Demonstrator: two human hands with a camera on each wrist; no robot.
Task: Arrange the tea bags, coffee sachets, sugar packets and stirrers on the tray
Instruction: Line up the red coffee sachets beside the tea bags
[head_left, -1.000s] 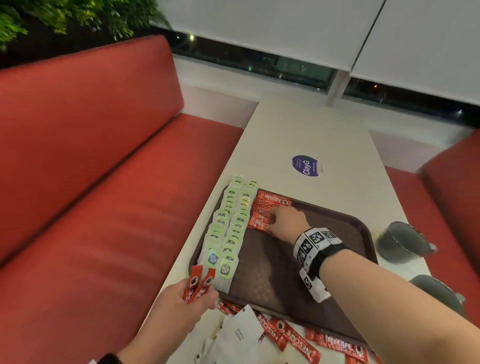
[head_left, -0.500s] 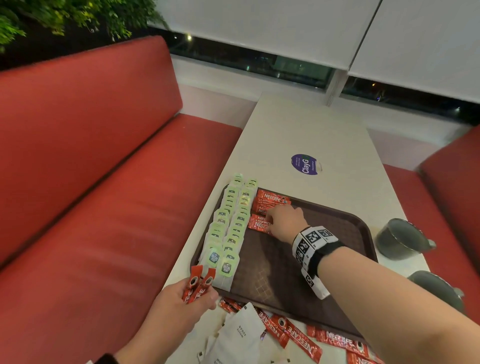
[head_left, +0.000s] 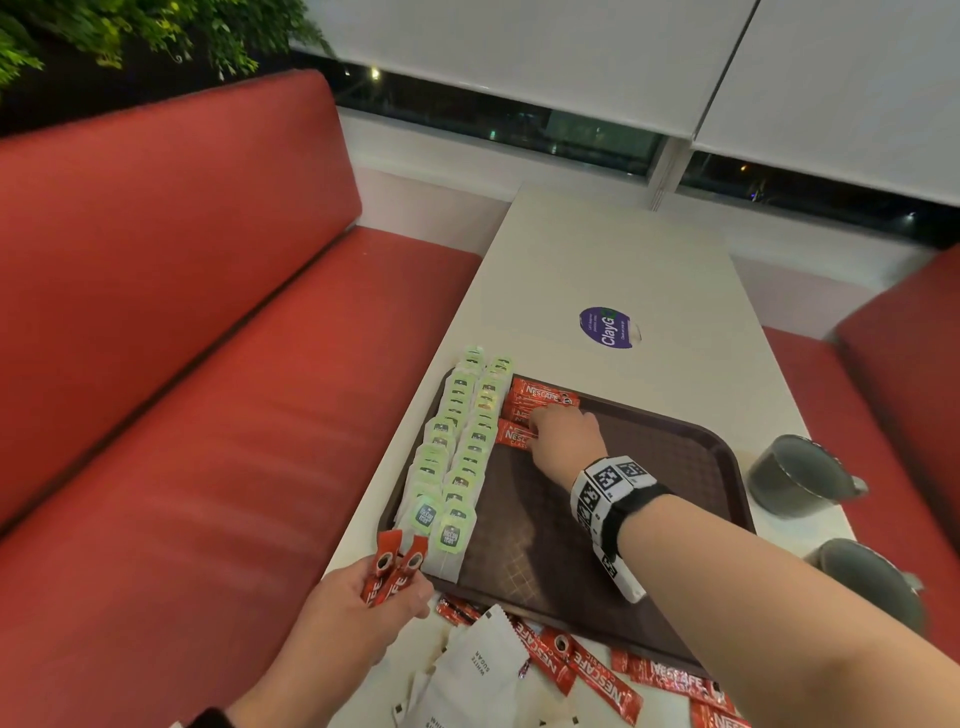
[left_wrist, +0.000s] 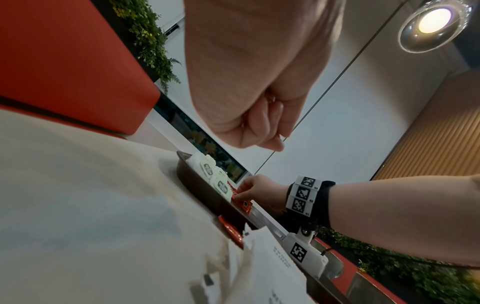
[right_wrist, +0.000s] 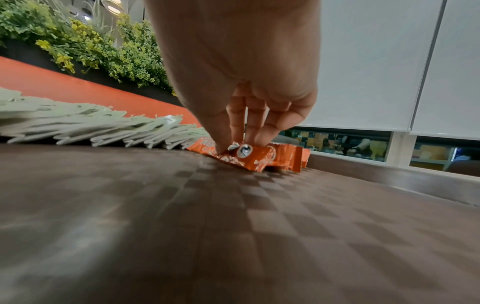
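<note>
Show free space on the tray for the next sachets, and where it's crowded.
Bare tray floor runs right of the tea bags and nearer than the placed coffee sachets, under the right hand. Crowded: the table's near edge, with loose sachets and sugar packets.

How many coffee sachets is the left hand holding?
2. Both red sachets stand side by side in the left hand, off the tray's near left corner. More could be hidden in the palm.
</note>
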